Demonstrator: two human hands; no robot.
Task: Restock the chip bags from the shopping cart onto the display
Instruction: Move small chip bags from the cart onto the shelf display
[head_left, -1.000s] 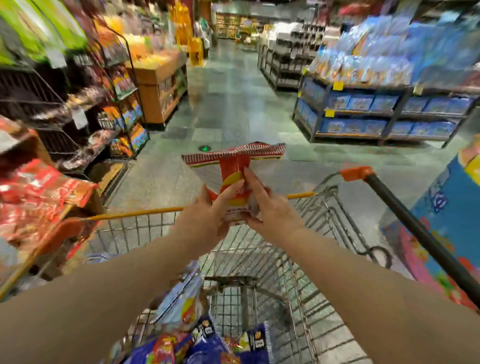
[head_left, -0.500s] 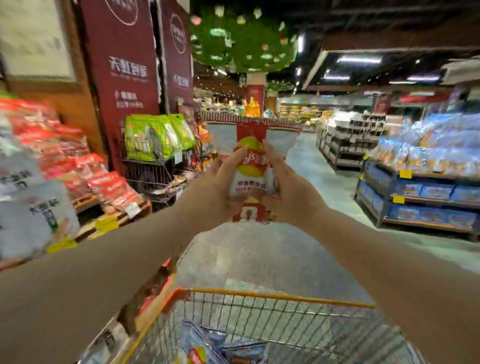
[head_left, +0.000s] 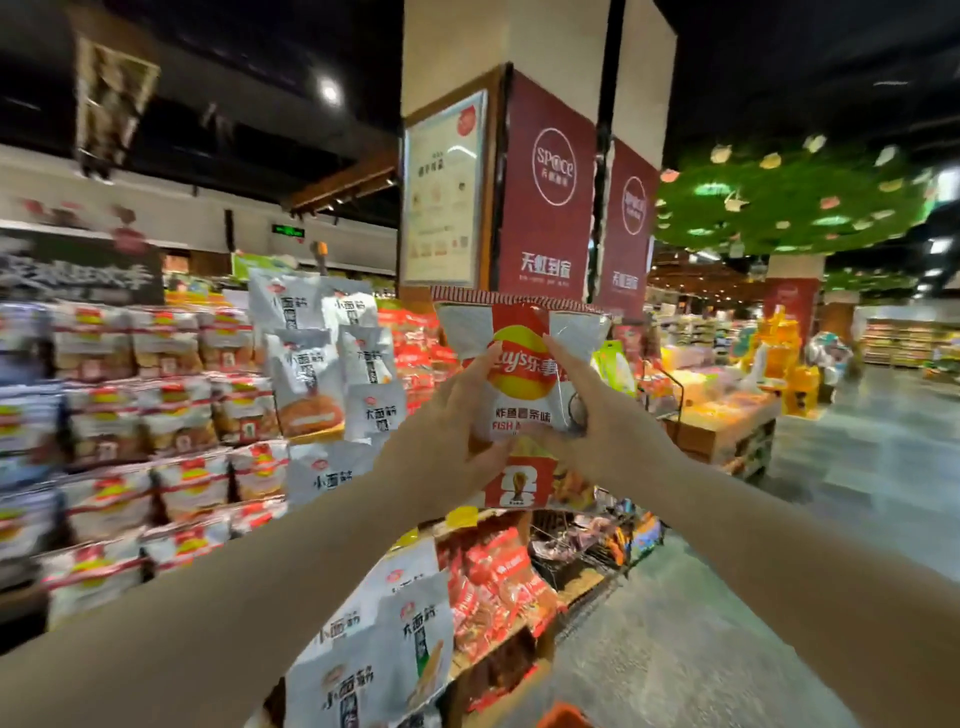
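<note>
I hold one white and red chip bag (head_left: 522, 364) upright at arm's length, in front of a pillar. My left hand (head_left: 441, 431) grips its left side and my right hand (head_left: 597, 415) grips its right side. To the left rises the display (head_left: 156, 415), stacked in rows with matching white and red chip bags. Only an orange corner of the shopping cart (head_left: 563, 717) shows at the bottom edge.
White snack packs (head_left: 322, 353) stand between the chip display and the pillar (head_left: 545, 197). Lower shelves of red packets (head_left: 493, 587) run below my hands. An open tiled aisle (head_left: 727, 623) lies to the right, with more stands beyond it.
The view has swung up and left, from the cart to the display. Both hands have lifted the chip bag out of the cart and carried it towards the shelves.
</note>
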